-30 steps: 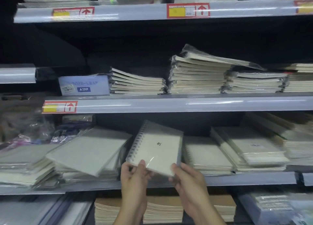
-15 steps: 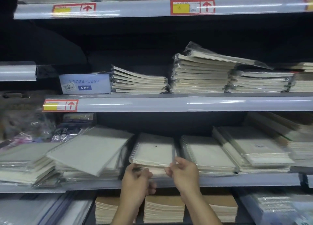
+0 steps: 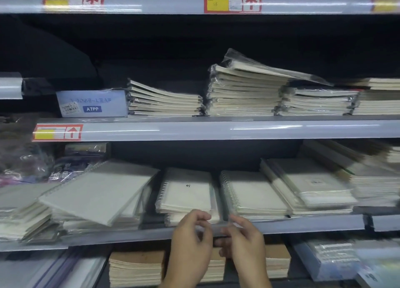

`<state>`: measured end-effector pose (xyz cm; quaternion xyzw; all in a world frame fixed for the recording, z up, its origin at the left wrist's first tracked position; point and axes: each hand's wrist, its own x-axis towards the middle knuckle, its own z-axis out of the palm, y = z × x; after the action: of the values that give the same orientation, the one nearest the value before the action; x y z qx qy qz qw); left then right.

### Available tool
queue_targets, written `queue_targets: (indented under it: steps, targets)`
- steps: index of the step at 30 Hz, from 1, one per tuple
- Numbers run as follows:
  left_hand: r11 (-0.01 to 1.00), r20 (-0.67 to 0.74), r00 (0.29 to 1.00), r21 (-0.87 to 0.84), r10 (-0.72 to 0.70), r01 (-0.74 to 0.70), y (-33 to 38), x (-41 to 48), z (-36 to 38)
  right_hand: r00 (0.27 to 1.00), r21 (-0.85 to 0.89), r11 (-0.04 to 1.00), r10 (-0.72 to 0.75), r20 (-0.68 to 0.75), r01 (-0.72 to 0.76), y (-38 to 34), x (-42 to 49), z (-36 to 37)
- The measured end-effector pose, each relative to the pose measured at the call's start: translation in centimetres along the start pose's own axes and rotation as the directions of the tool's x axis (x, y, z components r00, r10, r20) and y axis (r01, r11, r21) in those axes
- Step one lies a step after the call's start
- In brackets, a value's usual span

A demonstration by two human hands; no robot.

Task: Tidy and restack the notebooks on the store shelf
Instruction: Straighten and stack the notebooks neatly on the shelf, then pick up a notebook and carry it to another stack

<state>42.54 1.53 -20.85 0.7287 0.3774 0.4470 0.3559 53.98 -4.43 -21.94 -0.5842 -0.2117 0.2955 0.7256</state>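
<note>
A white spiral notebook marked "10" lies flat on top of a short stack in the middle of the lower shelf. My left hand hovers just before the stack's front edge, fingers loosely curled and holding nothing. My right hand is beside it at the shelf lip, also holding nothing. To the left, a larger grey spiral notebook rests tilted and askew over a messy pile. To the right sit another spiral stack and a fanned stack of wrapped notebooks.
The shelf above carries wrapped cream notebook stacks, a lower stack and a blue loose-leaf box. Brown-covered notebooks stand on the shelf below my hands. Dark packaged items crowd the far left.
The "10" notebook went from held upright in both hands to lying flat on the middle stack. Both hands have let go and drawn back to the shelf's front edge.
</note>
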Motion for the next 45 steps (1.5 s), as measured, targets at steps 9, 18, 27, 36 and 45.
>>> queue_targets:
  steps: [9,18,27,36,45]
  targets:
    - [0.783,0.354,0.885,0.436,0.304,-0.443,4.4,2.8,7.0,0.993,0.093,0.995,0.035,-0.115,-0.024,-1.9,1.3,-7.4]
    - [0.626,0.373,0.881,0.622,0.292,-0.471,3.6,3.9,12.3,0.989,0.102,0.992,0.087,-0.118,-0.075,-1.6,1.5,-10.1]
    - [0.702,0.331,0.85,0.48,0.41,-0.526,3.1,3.4,10.8,0.98,0.27,0.96,0.117,-0.16,-0.07,-3.6,1.1,-11.0]
    - [0.716,0.175,0.787,0.335,0.592,-0.613,1.7,0.6,7.4,0.994,0.349,0.937,0.054,-0.099,-0.016,-5.4,0.4,-10.2]
    - [0.699,0.02,0.939,-0.662,-0.344,0.271,4.5,-1.3,3.1,0.999,0.498,0.867,-0.042,0.02,0.027,-4.3,-1.1,-5.4]
